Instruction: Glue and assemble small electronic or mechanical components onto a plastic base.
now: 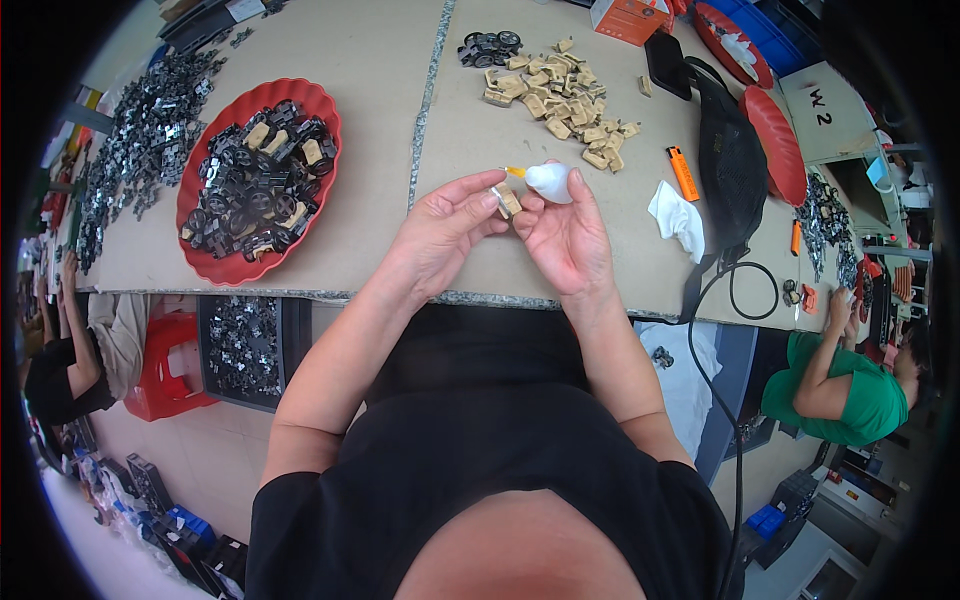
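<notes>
My left hand pinches a small tan plastic part between thumb and fingers above the table's near edge. My right hand grips a small white squeeze bottle whose yellow nozzle points left, right at the tan part. The two hands nearly touch. A heap of the same tan parts lies further back on the table, with a few black wheel pieces beside it.
A red scalloped tray of black and tan parts sits at left, and a spread of dark metal pieces beyond it. An orange lighter, white cloth, black mesh bag and cable lie at right. People sit at both sides.
</notes>
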A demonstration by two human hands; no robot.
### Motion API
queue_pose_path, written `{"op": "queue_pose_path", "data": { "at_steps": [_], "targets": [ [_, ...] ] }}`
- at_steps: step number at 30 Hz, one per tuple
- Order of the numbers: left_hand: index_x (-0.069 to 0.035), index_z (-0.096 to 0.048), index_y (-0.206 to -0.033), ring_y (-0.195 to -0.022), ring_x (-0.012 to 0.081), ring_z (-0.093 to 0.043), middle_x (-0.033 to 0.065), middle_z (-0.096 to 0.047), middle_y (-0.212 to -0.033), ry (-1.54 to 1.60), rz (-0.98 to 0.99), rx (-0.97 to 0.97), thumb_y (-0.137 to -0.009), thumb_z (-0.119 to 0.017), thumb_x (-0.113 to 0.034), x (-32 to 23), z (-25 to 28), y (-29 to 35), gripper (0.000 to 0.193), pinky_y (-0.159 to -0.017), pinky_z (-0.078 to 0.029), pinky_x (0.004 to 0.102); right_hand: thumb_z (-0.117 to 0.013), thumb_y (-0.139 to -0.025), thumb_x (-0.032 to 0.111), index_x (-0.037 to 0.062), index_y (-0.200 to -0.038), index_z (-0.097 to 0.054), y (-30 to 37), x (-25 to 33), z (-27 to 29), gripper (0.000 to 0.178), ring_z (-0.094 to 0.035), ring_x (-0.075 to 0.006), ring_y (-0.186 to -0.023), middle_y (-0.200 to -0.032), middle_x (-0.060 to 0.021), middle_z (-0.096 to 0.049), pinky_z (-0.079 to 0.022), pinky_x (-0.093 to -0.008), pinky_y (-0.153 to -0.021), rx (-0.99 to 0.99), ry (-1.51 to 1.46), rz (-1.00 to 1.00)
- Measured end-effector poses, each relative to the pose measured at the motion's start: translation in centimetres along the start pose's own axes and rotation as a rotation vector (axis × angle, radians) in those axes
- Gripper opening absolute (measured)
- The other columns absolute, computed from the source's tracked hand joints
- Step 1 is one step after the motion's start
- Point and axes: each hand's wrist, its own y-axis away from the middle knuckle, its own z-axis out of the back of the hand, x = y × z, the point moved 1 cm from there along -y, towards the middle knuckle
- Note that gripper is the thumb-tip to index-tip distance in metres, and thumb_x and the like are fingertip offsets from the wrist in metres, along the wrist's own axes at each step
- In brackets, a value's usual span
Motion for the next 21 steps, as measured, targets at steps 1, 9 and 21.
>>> {"op": "queue_pose_path", "data": {
  "at_steps": [1, 9, 21],
  "targets": [
    [-0.001, -0.053, -0.111, -0.088, 0.0149, -0.059, 0.0095, -0.061, -0.097, 0.017, 0.024, 0.004, -0.085, -0.058, -0.007, -0.2, 0.0, 0.1, 0.027, -0.082, -0.049, 0.0279, -0.054, -0.089, 0.026, 0.0074, -0.105, -0.051, 0.0, 0.0, 0.0, 0.025, -0.051, -0.0148, -0.074, -0.093, -0.0075, -0.056, -0.046, -0.0283, -0.065, 0.001, -0.007, -0.004],
    [-0.001, -0.054, -0.101, -0.087, 0.0143, -0.06, 0.0089, -0.061, -0.094, -0.127, -0.093, 0.024, -0.081, -0.06, 0.0, -0.6, 0.9, 0.6, 0.021, -0.082, -0.049, 0.0272, -0.056, -0.088, 0.022, 0.0048, -0.104, -0.051, 0.0, 0.5, 0.2, 0.024, -0.049, -0.0134, -0.072, -0.091, -0.0068, -0.055, -0.041, -0.0259, -0.062, 0.007, 0.052, 0.052],
    [0.002, -0.053, -0.101, -0.088, 0.0148, -0.06, 0.0111, -0.061, -0.096, -0.194, -0.228, -0.065, -0.079, -0.06, 0.006, -0.3, 2.0, 0.3, 0.024, -0.084, -0.049, 0.0264, -0.051, -0.09, 0.016, 0.0007, -0.107, -0.044, 1.3, 0.6, 1.3, 0.024, -0.052, -0.0123, -0.073, -0.095, -0.009, -0.055, -0.043, -0.0267, -0.065, 0.057, 0.654, 0.461]
  ]
}}
